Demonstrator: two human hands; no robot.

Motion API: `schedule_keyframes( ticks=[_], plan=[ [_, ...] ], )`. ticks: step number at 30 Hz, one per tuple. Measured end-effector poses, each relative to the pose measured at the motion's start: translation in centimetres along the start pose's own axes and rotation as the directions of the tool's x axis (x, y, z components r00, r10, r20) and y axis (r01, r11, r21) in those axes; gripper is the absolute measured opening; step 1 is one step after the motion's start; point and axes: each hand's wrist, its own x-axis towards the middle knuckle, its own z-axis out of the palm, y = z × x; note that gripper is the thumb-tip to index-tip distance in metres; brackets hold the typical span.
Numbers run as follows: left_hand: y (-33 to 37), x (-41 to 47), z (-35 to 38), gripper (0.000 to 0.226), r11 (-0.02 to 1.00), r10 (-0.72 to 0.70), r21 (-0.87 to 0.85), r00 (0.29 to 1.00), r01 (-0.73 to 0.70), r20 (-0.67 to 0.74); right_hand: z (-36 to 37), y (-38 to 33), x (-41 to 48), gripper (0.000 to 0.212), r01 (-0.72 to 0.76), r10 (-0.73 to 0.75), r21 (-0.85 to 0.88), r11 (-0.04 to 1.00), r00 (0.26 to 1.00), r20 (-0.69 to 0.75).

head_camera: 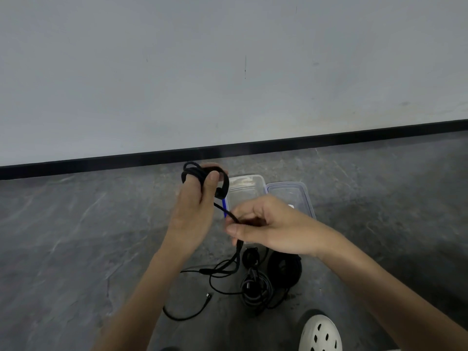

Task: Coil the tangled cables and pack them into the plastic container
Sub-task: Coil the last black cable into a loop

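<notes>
Nearest us, a white perforated shoe (320,333) stands on the floor (76,224) at the near right, close to the work.

We find the left hand (195,211) raised, its fingers ringed by the coil (190,169) of the black cable (226,211). The thumb presses over the turns so they cannot spring loose. The right hand (273,224) pinches the same cable's free run between thumb and forefinger, just right of the left hand and lower. In our judgement it feeds and tensions the next turn.

From that pinch the cable drops to the floor, where the slack loops leftward and a connector (209,295) lies loose. Just right of the slack lies the heap of tangled cables (255,287), not yet coiled.

The plastic container (247,190) sits open on the floor beyond the hands, partly hidden by them. What appears to be its lid (291,196) touches its right side. We cannot tell whether anything is packed inside.

We judge coiling to be under way and this cable not yet ready for packing.

Bare floor extends to the left and right of the work. The far side is bounded by the black skirting (228,146) at the foot of the wall (228,72), and the container lies near it but apart.
</notes>
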Motion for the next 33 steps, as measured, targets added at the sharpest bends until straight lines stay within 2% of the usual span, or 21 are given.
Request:
schedule_keyframes(
  ticks=[3,6,9,12,14,15,18,21,24,26,29,33],
  plan=[
    [-0.1,-0.1,-0.1,0.02,0.987,-0.019,0.158,0.999,0.012,0.045,-0.4,-0.1,-0.4,0.023,0.022,-0.022,0.004,1.0,0.999,0.027],
    [0.0,-0.2,-0.2,0.022,0.972,-0.04,0.235,0.989,0.006,0.141,-0.9,-0.4,-0.8,0.038,0.048,-0.046,-0.042,0.998,0.997,0.061],
    [0.0,-0.3,-0.3,0.041,0.968,-0.06,0.249,0.957,-0.014,0.285,-1.5,-0.5,-0.9,0.053,0.043,-0.037,-0.087,0.995,0.997,0.069],
    [0.1,-0.6,-0.4,0.07,0.977,-0.108,0.212,0.92,0.028,0.376,-1.8,-0.6,-1.1,0.059,0.05,-0.049,-0.061,0.997,0.998,0.029],
    [0.2,-0.8,-0.6,0.081,0.973,-0.146,0.225,0.891,0.05,0.43,-2.1,-0.5,-1.1,0.058,0.046,-0.046,-0.035,0.998,0.999,-0.001],
    [0.3,-0.8,-0.7,0.079,0.975,-0.148,0.217,0.877,0.052,0.456,-2.3,-0.4,-1.0,0.055,0.044,-0.045,-0.029,0.999,0.999,-0.012],
    [1.0,-0.8,-0.9,0.055,0.993,-0.107,0.107,0.832,0.057,0.545,-2.9,-0.2,-1.1,0.045,0.034,-0.034,0.013,0.999,0.999,-0.021],
    [1.4,-0.9,-1.0,0.04,0.998,-0.069,0.055,0.756,0.044,0.651,-3.6,-0.1,-1.4,0.036,0.028,-0.029,0.1,0.995,1.0,-0.001],
    [1.4,-0.9,-1.1,0.05,0.998,-0.054,0.035,0.66,0.042,0.75,-3.8,-0.2,-1.3,0.027,0.039,-0.029,0.162,0.986,0.998,-0.062],
    [1.3,-0.9,-1.1,0.056,0.997,-0.033,-0.016,0.63,0.071,0.776,-3.7,-0.2,-1.2,0.023,0.035,-0.014,0.186,0.982,0.993,-0.114],
    [1.2,-0.9,-1.1,0.049,0.983,-0.041,-0.086,0.649,0.162,0.76,-3.7,-0.2,-1.0,0.024,0.042,-0.015,0.242,0.969,0.993,-0.113],
    [1.1,-0.6,-1.0,0.041,0.972,-0.052,-0.155,0.799,0.179,0.599,-3.6,-0.2,-0.9,0.021,0.097,-0.052,0.375,0.922,0.99,-0.131]
  ],
)
